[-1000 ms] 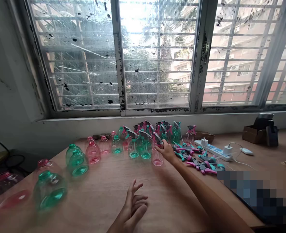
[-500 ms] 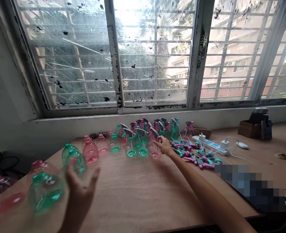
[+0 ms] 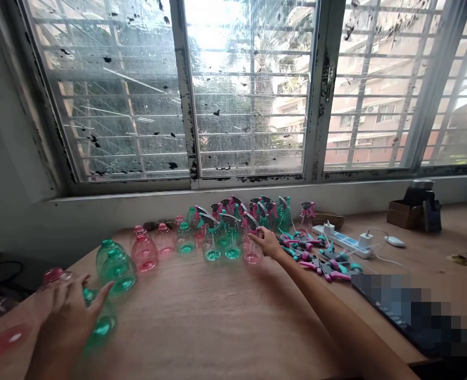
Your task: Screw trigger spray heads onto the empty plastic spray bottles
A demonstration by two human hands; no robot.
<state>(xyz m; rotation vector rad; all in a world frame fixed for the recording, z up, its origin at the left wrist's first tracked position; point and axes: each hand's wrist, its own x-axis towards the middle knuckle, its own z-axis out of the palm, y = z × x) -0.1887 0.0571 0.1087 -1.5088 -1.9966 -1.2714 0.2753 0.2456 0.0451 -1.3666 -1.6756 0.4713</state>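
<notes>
The right hand [image 3: 269, 244] is clenching its grip around one pink spray bottle [image 3: 252, 254] beside two green spray bottles [image 3: 232, 244] on the counter [image 3: 217, 322], while the left hand [image 3: 65, 322] is hovering, grip released, over one capless green bottle [image 3: 102, 327].

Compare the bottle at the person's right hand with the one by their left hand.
The pink bottle at the right hand wears a trigger sprayer head; the teal bottle under the left hand shows no head. The pink one stands farther off, the teal one nearer, partly hidden by the hand. Both are translucent plastic on the wooden table.
</notes>
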